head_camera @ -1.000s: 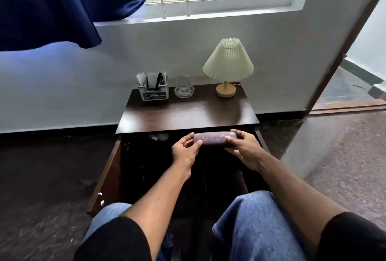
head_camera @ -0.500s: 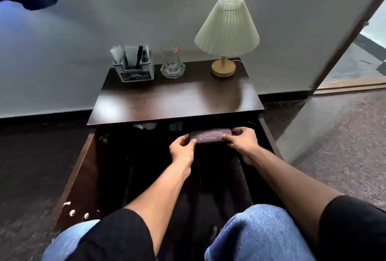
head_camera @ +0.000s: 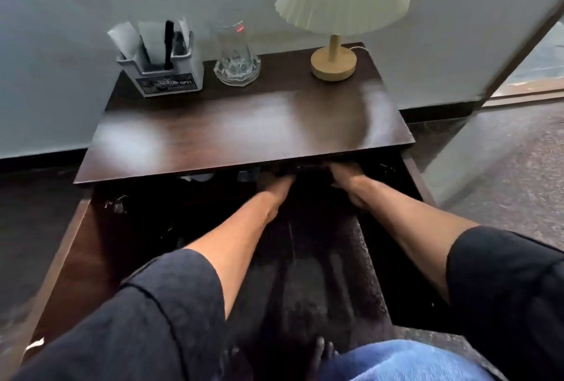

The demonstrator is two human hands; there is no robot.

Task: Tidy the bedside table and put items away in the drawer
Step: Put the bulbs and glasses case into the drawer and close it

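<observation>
Dark-wood bedside table (head_camera: 244, 136) against a grey wall, drawer (head_camera: 61, 258) open toward you; lamp (head_camera: 335, 57), glass (head_camera: 235, 54) and pen holder (head_camera: 161, 66) sit along its far edge; your left hand (head_camera: 274, 188) and right hand (head_camera: 345, 176) reach into the drawer's far end, fingertips hidden under the tabletop lip; a dim oblong item (head_camera: 308, 167) lies between them, long axis left-right, one hand at each end; grasped or let go, cannot tell; likely next: set it down and draw both hands back toward you.
</observation>
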